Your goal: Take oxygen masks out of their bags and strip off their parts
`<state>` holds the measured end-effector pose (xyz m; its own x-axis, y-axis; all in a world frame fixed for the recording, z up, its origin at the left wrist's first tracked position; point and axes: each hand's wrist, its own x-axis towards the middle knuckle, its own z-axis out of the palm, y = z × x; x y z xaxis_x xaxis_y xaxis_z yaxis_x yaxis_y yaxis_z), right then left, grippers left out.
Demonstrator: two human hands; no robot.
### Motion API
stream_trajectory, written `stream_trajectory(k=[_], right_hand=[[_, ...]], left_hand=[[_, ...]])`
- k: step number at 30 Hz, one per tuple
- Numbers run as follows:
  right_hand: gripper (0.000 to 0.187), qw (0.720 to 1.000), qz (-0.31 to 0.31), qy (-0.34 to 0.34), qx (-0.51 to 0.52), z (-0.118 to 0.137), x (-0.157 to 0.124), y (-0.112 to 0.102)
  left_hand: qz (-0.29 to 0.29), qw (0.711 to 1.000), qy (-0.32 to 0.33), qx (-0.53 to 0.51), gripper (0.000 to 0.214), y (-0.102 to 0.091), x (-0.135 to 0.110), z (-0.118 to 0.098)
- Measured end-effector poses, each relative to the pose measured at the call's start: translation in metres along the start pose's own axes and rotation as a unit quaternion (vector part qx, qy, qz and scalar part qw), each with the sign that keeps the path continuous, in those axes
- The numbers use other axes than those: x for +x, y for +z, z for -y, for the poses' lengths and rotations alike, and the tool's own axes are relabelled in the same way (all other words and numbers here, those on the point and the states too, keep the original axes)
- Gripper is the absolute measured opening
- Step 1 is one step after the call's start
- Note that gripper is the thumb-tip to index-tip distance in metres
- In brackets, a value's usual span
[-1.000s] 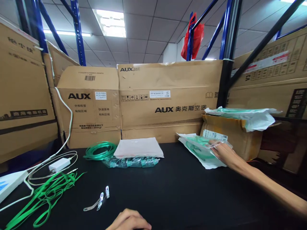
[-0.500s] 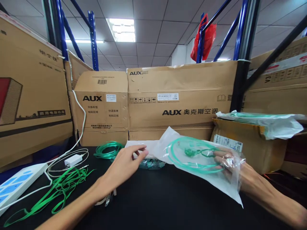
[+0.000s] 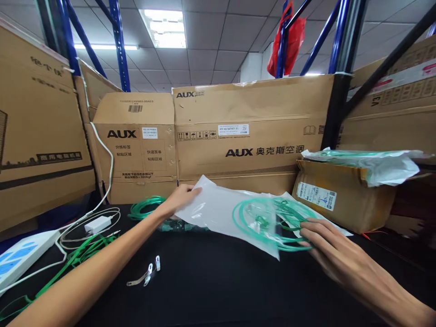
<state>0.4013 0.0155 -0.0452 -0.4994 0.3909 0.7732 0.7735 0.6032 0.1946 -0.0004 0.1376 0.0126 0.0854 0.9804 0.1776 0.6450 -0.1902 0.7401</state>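
A clear plastic bag (image 3: 221, 211) hangs above the black table (image 3: 221, 281), stretched between both hands. My left hand (image 3: 179, 197) pinches the bag's upper left corner. Coiled green tubing (image 3: 272, 220) shows half inside the bag's right end, half beyond it. My right hand (image 3: 327, 247) has its fingers closed on the coil at the bag's mouth. A second green tubing coil (image 3: 145, 206) lies on the table behind my left wrist, beside some clear plastic parts partly hidden by the bag.
Two small white clips (image 3: 150, 274) lie near the table's front. Green straps (image 3: 68, 261), a white charger (image 3: 98, 224) with cable and a power strip (image 3: 20, 256) sit at the left. A carton (image 3: 340, 195) topped with bagged tubing stands at the right. AUX cartons (image 3: 238, 131) wall the back.
My left hand rose from the table and took the bag's left corner. My right hand brought the bag from the carton to the middle and now draws the green coil partly out.
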Motion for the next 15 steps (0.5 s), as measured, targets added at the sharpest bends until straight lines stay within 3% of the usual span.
stream_trajectory(k=[4, 7, 11, 15], right_hand=[[0.034, 0.989, 0.014, -0.043, -0.14, 0.014, -0.017, -0.011], [0.039, 0.979, 0.025, -0.043, -0.198, 0.028, -0.027, -0.007], [0.041, 0.981, 0.081, -0.001, -0.178, 0.058, -0.023, 0.013], [0.044, 0.987, 0.084, 0.02, -0.138, 0.088, -0.005, 0.025]], left_hand=[[-0.056, 0.996, -0.068, 0.024, 0.031, -0.025, 0.017, 0.03], [-0.09, 0.989, -0.103, 0.056, 0.033, -0.035, 0.025, 0.046], [-0.127, 0.978, -0.117, 0.113, 0.033, -0.038, 0.034, 0.057], [-0.172, 0.965, -0.063, 0.185, 0.035, -0.034, 0.035, 0.059]])
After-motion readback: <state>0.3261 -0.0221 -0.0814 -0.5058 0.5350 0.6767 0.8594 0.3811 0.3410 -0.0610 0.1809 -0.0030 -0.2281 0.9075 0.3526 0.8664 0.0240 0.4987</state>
